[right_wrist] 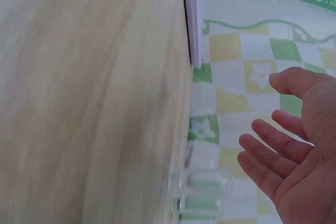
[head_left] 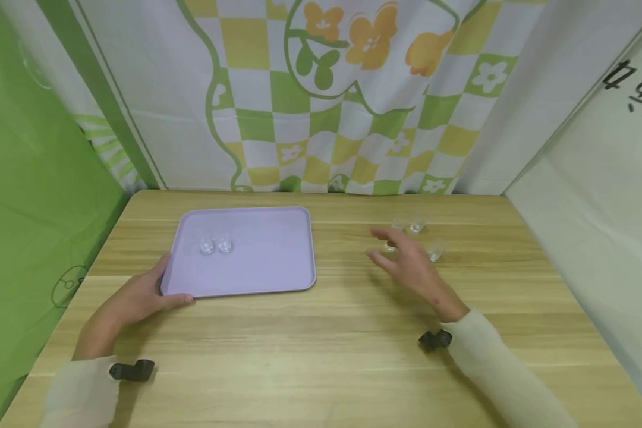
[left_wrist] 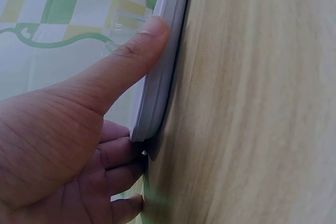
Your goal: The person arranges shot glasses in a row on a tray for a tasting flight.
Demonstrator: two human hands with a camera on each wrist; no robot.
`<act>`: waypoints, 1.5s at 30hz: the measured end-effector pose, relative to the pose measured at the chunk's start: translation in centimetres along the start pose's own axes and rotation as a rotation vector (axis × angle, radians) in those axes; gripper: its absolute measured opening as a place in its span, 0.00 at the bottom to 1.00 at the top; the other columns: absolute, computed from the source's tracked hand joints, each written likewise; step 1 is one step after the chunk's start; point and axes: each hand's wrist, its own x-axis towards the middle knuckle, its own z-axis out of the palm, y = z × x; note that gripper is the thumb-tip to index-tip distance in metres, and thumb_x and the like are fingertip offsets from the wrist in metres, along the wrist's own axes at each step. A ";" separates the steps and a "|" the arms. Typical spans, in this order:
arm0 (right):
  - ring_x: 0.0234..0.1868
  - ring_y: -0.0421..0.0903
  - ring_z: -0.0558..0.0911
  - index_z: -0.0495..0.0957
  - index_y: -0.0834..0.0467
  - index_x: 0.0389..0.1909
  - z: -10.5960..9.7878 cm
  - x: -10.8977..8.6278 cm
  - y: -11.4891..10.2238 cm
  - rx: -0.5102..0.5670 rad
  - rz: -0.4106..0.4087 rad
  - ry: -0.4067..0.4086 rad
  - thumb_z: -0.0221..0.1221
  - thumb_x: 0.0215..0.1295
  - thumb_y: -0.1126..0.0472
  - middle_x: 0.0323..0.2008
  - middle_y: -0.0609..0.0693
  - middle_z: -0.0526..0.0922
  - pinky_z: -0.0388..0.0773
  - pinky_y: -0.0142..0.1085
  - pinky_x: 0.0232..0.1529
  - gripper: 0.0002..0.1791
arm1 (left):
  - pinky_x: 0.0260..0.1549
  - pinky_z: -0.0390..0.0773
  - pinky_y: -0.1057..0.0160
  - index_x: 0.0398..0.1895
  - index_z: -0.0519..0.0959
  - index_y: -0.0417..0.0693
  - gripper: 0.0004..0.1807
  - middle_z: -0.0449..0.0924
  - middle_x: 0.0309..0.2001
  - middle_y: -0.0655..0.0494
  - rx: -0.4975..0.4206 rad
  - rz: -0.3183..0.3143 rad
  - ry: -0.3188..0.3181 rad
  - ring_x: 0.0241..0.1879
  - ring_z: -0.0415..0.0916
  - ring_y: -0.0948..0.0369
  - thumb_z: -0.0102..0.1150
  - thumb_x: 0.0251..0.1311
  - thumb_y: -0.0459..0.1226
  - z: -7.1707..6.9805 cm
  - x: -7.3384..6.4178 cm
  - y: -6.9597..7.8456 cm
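Observation:
A lilac tray [head_left: 262, 261] lies on the wooden table, with two small clear glasses [head_left: 207, 245] side by side on its left half. My left hand [head_left: 141, 297] grips the tray's near left corner. Its thumb [left_wrist: 134, 51] lies along the near rim in the left wrist view, while the fingers bend round the left side. To the right of the tray, my right hand [head_left: 409, 261] hovers over the table with fingers spread and nothing held. Several more small clear glasses [head_left: 417, 226] stand around and beyond it, one partly hidden by the fingers. Two glasses [right_wrist: 202, 205] show below that hand in the right wrist view.
The wooden table [head_left: 310, 351] ends at a checked, flowered curtain [head_left: 348, 137] at the back. A green cloth wall [head_left: 32, 178] stands on the left and a white one [head_left: 594, 196] on the right. Each wrist carries a small black camera [head_left: 436, 340].

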 end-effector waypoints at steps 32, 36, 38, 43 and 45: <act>0.65 0.67 0.74 0.73 0.67 0.66 -5.6 -2.8 6.0 -0.019 0.348 0.174 0.68 0.69 0.54 0.64 0.66 0.77 0.70 0.63 0.64 0.31 | 0.64 0.58 0.26 0.80 0.32 0.31 0.69 0.47 0.71 0.15 -0.008 0.004 0.002 0.68 0.51 0.21 0.68 0.60 0.61 0.0 0.0 -0.1; 0.67 0.70 0.70 0.65 0.67 0.73 -6.2 -3.3 6.0 0.000 0.456 0.080 0.65 0.71 0.45 0.68 0.69 0.72 0.68 0.64 0.65 0.41 | 0.64 0.58 0.26 0.80 0.33 0.31 0.69 0.47 0.71 0.15 -0.005 0.003 0.000 0.68 0.51 0.21 0.68 0.60 0.62 0.1 0.0 -0.1; 0.67 0.71 0.70 0.62 0.67 0.74 -6.4 -3.5 6.0 0.005 0.490 0.042 0.65 0.71 0.44 0.68 0.70 0.71 0.70 0.64 0.64 0.43 | 0.64 0.58 0.26 0.80 0.33 0.31 0.69 0.48 0.71 0.15 -0.004 0.002 -0.001 0.68 0.51 0.21 0.68 0.60 0.62 0.1 0.1 -0.1; 0.62 0.72 0.75 0.60 0.68 0.75 -6.7 -3.9 6.1 0.016 0.521 -0.020 0.67 0.70 0.48 0.66 0.73 0.72 0.75 0.63 0.59 0.44 | 0.64 0.58 0.26 0.80 0.33 0.31 0.69 0.48 0.71 0.15 -0.001 0.001 -0.001 0.68 0.51 0.21 0.68 0.60 0.62 0.1 0.1 -0.1; 0.60 0.71 0.77 0.60 0.68 0.75 -6.9 -4.0 6.2 0.011 0.528 -0.043 0.67 0.70 0.50 0.66 0.74 0.71 0.77 0.63 0.56 0.43 | 0.64 0.58 0.26 0.80 0.32 0.31 0.69 0.48 0.72 0.15 -0.004 0.004 0.000 0.68 0.51 0.22 0.68 0.60 0.62 0.1 0.1 -0.2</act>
